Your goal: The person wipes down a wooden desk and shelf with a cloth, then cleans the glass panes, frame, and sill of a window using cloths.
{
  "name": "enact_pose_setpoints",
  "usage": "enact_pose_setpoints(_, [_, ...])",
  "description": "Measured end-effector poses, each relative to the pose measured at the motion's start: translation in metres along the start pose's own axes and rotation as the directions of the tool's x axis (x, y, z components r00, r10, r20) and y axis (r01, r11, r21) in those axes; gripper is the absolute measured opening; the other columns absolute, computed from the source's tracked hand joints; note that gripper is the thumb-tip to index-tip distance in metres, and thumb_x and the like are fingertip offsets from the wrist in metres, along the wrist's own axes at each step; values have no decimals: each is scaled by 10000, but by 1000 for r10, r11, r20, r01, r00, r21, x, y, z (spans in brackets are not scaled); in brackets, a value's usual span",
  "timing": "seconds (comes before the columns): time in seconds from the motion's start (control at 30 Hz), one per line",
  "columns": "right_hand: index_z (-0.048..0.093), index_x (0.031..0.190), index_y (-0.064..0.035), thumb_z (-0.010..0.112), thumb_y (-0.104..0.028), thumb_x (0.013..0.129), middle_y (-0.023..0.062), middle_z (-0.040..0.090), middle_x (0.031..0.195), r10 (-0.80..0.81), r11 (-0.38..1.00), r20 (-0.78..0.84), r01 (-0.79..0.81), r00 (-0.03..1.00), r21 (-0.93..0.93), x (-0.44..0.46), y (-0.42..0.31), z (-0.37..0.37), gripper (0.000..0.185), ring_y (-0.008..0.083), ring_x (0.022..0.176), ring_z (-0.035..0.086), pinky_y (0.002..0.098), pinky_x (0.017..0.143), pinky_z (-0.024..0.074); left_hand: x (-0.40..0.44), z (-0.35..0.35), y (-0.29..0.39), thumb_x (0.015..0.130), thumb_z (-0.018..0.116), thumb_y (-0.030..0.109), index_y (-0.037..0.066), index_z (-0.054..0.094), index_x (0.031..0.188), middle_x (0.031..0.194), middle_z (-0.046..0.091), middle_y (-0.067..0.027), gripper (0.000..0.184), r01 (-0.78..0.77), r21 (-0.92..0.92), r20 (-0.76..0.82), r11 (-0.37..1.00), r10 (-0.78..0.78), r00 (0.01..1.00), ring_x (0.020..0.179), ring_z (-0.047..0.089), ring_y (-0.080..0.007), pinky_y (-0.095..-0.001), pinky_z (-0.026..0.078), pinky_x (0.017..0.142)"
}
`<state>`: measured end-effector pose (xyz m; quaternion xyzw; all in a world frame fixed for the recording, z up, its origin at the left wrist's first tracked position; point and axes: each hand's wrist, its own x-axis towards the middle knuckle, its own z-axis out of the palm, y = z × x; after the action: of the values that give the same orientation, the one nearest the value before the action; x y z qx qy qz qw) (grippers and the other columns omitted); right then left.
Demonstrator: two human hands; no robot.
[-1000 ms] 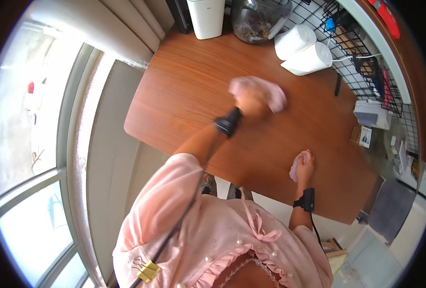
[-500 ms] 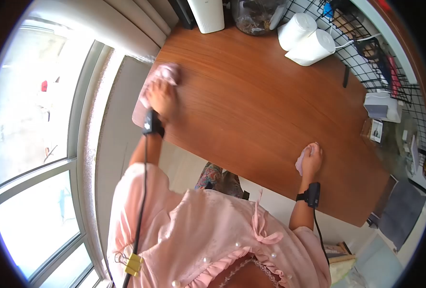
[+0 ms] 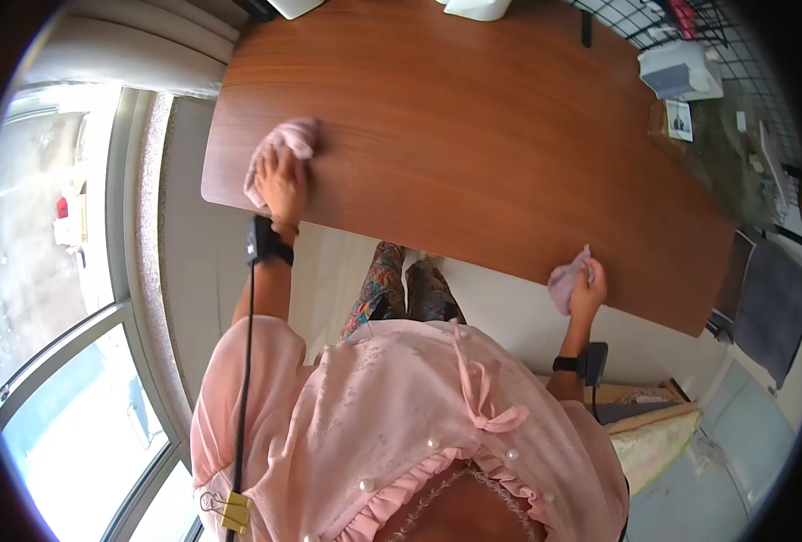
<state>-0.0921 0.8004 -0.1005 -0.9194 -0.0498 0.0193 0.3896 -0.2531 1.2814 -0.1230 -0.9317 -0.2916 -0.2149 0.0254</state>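
My left hand (image 3: pixel 282 185) presses a crumpled pink cloth (image 3: pixel 288 137) onto the wooden desk (image 3: pixel 437 135), close to its left end. The fingers bend over the fabric, and part of the cloth bunches out ahead of them. At the desk's front edge on the right, my right hand (image 3: pixel 587 287) pinches a smaller mauve-pink cloth (image 3: pixel 564 282). One corner of that cloth pokes up past the fingers, while its lower part lies along the edge. Black devices sit on both wrists, each with a cable.
A window (image 3: pixel 58 217) and a curtain (image 3: pixel 130 54) border the left side. A white box (image 3: pixel 681 72) and a small photo (image 3: pixel 679 120) stand at the right end, beside a black wire grid (image 3: pixel 744 59). A grey chair (image 3: pixel 769 303) is beyond the right edge.
The view has tipped down toward the body. My left hand and its cloth are nearer the desk's front edge. My right hand has drawn its cloth back to that edge and lifted a corner.
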Motion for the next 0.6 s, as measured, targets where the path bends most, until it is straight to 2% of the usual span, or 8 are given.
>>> enact_pose_setpoints(0.1, [553,855,-20,507,-56,741,75,567,865,211,970,-105,-195,972,143,-23,18,-10,128,178,816,528,277,756,407,15,13,51,748,506,203,62,529,1000,1059,499,-168,289,188,201,-24,961,-187,982,973,458,-332,-462,356,792])
enact_pose_setpoints(0.17, [554,857,-23,510,-56,742,76,565,864,180,969,-94,-159,979,191,-24,23,5,128,180,812,528,275,753,406,7,42,90,772,439,165,4,488,1047,1026,496,-135,322,41,-199,451,979,54,891,979,440,-288,-421,327,838])
enact_pose_setpoints(0.2, [554,860,-26,512,-57,743,78,564,864,148,964,-75,-127,986,233,-26,21,14,128,181,809,527,273,749,405,-9,33,144,749,442,155,17,485,1044,985,496,-127,329,-324,-249,-37,913,325,945,939,438,-282,-409,325,823])
enact_pose_setpoints(0.3, [554,861,-31,537,-89,752,85,558,844,50,974,-12,-46,999,222,-16,-31,33,124,182,783,531,281,703,415,-69,19,246,691,515,207,58,541,967,1066,491,-119,315,-494,-621,155,609,713,684,1026,432,-286,-445,317,863])
enact_pose_setpoints(0.33, [554,860,-32,540,-93,751,86,557,840,38,977,25,-42,999,210,-12,-44,36,126,183,770,532,286,687,419,-82,-1,261,689,518,201,109,547,980,1087,491,-95,307,-574,-652,-52,495,726,686,1058,414,-296,-473,317,864])
enact_pose_setpoints(0.4, [555,857,-33,544,-102,745,85,556,816,-39,951,-4,38,999,306,-9,-53,47,133,178,732,530,288,645,419,-76,-24,246,693,516,178,124,548,991,1124,460,-90,304,-520,-653,103,550,745,659,1092,380,-270,-486,303,881])
enact_pose_setpoints(0.53, [550,861,-29,531,-144,771,97,559,783,-215,953,101,186,971,239,-13,-55,45,147,190,719,527,295,643,415,-47,-19,114,695,535,133,84,501,1057,1143,438,-142,367,-331,-306,298,893,420,857,1112,361,-306,-480,253,916])
enact_pose_setpoints(0.6, [547,867,-28,524,-177,788,102,563,804,-14,965,155,-27,988,261,-15,-47,45,170,204,743,531,305,663,416,-35,-5,32,738,508,134,68,510,1031,1089,470,-160,300,-99,-247,161,964,142,977,1039,408,-330,-404,317,877])
